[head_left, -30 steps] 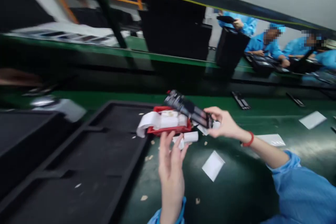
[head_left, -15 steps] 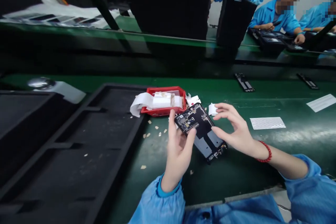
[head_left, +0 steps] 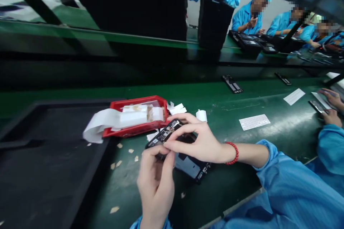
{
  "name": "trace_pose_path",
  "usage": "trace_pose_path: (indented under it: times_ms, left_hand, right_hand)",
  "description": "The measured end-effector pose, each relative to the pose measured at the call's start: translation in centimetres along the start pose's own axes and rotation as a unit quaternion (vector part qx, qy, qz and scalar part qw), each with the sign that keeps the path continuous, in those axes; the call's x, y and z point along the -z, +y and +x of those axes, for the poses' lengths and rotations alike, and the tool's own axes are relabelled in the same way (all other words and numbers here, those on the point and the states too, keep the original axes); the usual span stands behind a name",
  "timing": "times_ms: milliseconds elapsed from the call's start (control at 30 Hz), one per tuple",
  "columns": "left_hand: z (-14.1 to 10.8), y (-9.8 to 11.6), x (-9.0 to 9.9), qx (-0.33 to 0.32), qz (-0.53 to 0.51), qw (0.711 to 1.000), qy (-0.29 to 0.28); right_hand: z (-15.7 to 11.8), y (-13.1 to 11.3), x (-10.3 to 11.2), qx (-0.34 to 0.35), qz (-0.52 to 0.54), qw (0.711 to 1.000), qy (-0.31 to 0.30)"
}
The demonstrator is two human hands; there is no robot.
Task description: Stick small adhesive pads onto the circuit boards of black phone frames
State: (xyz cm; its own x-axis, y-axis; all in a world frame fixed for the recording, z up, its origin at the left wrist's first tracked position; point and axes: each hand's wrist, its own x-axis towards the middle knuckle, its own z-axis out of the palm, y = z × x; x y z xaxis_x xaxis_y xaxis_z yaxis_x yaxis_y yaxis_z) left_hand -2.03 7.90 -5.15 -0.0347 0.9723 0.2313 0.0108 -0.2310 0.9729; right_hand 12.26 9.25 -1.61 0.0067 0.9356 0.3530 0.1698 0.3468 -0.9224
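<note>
An opened phone [head_left: 186, 166], with its circuit board and grey panels exposed, lies at a slant on the green bench in front of me. My left hand [head_left: 157, 179] is at its near left side, thumb and index finger pinched together over the board end. From the right, my right hand [head_left: 197, 141] reaches across the phone, its thumb and index fingertips closed beside the left fingertips. Whatever is between the fingertips is too small to make out. Just behind stands a red bin [head_left: 134, 131] holding white paper strip rolls. My hands cover part of the phone.
A black tray [head_left: 53, 171] fills the left. Small paper scraps [head_left: 114, 209] lie on the bench. Further right are a white label sheet [head_left: 254, 122], another opened phone [head_left: 232, 84] and a co-worker's hands [head_left: 332, 107]. More people work behind.
My right hand has come in over the phone and closed its fingertips against the left ones. My left thumb and index finger have pinched together. The view has turned right.
</note>
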Motion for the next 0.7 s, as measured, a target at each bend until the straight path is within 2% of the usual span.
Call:
trace_pose_path:
  times_ms: [67,167,367,500,633,700]
  left_hand:
    - [0.0,0.3,0.1,-0.017,0.022,1.0,-0.013]
    - [0.1,0.7,0.0,-0.05,0.06,0.997,0.016]
    - [0.0,0.5,-0.1,-0.076,0.094,0.992,0.029]
    - [0.0,0.1,0.1,-0.057,0.09,0.994,0.034]
    - [0.0,-0.2,0.3,-0.028,0.086,0.995,0.037]
    - [0.0,-1.0,0.7,-0.009,0.09,0.995,0.033]
  right_hand:
    - [-0.1,0.1,-0.2,-0.016,0.028,0.999,-0.007]
    - [-0.2,0.4,-0.2,-0.028,0.053,0.998,-0.019]
    - [0.2,1.1,0.4,-0.004,0.06,0.997,-0.047]
    - [0.4,1.1,0.5,0.051,0.005,0.997,-0.056]
    - [0.8,0.9,0.9,0.04,-0.032,0.994,-0.093]
    - [1.2,0.6,1.2,0.031,-0.036,0.993,-0.108]
